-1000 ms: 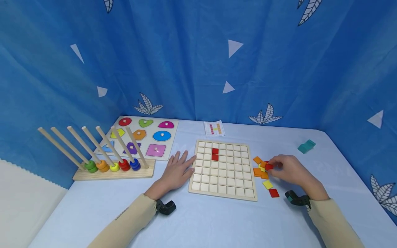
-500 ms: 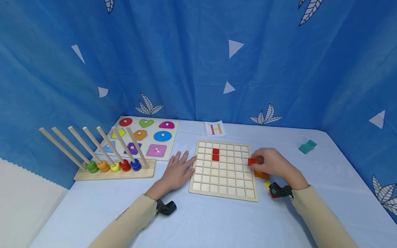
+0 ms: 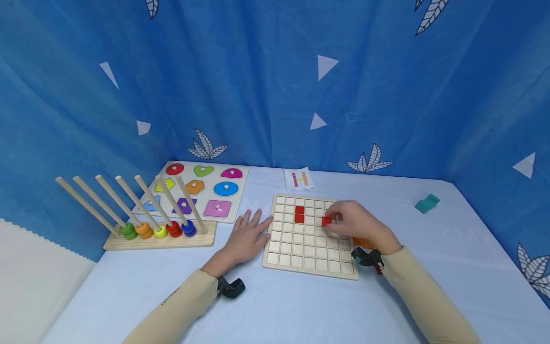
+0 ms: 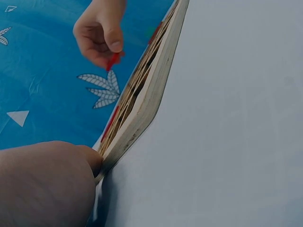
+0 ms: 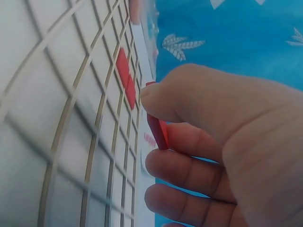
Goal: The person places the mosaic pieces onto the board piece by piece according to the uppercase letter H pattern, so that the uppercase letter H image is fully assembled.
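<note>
My right hand (image 3: 354, 220) pinches a red square tile (image 5: 159, 131) between thumb and fingers, over the right half of a wooden grid board (image 3: 309, 270). In the left wrist view the pinched tile (image 4: 112, 60) hangs above the board's surface. Two red tiles (image 3: 299, 214) lie in neighbouring cells of one column, left of the pinched one. My left hand (image 3: 245, 240) lies flat with fingers spread, its fingertips at the board's left edge. Orange tiles (image 3: 363, 242) show beside the board's right edge, mostly hidden by my right hand and wrist.
A peg stand (image 3: 159, 242) with coloured rings stands on the left, before a shape puzzle board (image 3: 241, 191). Behind the grid board lies a small card (image 3: 298, 178) with a coloured grid pattern. Teal pieces (image 3: 427, 203) lie at the far right.
My right hand has moved left from the loose tile pile to over the grid board, carrying a red tile. My left hand has stayed in place.
</note>
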A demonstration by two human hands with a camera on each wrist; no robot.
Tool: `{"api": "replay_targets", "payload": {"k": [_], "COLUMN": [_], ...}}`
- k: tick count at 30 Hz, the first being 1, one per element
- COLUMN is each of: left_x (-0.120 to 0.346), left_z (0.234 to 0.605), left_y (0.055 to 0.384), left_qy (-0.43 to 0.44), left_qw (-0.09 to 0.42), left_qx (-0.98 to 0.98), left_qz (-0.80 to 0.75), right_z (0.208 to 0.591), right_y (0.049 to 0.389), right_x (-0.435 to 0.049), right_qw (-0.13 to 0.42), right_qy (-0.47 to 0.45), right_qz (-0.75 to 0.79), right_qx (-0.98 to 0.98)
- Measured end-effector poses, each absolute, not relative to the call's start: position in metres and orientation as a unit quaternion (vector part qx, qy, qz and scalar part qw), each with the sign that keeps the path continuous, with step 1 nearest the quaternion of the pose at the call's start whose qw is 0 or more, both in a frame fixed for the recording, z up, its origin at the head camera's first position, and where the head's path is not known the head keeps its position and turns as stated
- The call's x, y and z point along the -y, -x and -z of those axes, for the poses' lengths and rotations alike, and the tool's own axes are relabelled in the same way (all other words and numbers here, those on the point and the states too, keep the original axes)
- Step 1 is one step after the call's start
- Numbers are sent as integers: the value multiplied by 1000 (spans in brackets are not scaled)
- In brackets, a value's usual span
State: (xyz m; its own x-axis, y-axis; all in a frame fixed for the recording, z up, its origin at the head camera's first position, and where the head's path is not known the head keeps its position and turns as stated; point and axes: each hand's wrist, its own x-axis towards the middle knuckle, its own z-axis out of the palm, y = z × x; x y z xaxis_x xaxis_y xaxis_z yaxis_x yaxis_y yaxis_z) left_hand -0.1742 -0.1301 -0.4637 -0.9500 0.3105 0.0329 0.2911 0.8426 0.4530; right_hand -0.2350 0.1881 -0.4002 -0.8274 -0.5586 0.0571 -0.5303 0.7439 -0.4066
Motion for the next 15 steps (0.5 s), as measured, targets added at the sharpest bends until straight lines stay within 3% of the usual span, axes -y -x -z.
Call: {"api": "replay_targets", "payload": {"k": [15], "left_x": [130], "left_z": [463], "left_y": [173], "left_qy": [-157], "left_qw": [18], "left_qx": [-960], "left_qz": [-231], "right_z": [402], "right_y": [239], "right_x": [-159], "right_qw": [39], "right_qy": [329], "right_qz": [201], "right_qx": [-922]}}
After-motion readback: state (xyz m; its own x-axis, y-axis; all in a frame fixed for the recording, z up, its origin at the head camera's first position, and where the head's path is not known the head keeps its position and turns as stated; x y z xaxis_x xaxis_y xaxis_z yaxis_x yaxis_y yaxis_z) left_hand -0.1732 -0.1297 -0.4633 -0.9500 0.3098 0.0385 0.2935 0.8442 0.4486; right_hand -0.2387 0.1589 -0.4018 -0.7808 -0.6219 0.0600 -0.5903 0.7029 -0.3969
